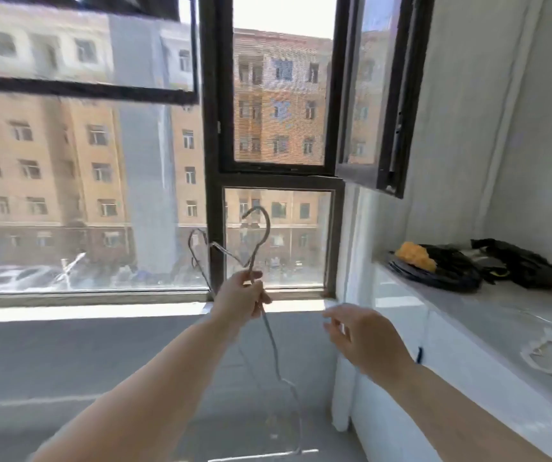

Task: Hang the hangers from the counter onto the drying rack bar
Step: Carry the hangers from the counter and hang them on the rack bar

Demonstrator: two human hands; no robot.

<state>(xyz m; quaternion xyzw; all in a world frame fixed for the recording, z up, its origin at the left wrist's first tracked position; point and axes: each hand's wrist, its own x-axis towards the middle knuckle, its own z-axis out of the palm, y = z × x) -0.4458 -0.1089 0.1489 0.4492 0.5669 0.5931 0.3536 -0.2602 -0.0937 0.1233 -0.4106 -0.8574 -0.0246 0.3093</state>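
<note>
My left hand (241, 296) is closed around two wire hangers (258, 248) at their necks, hooks up, in front of the window (276, 235). My right hand (364, 338) is open and empty, right of the hangers. No rack bar in view; the hooks could tangle or slip.

front: window frame (213, 195) blocks | right: counter (487, 315), cluttered | floor (68, 355): open
</note>
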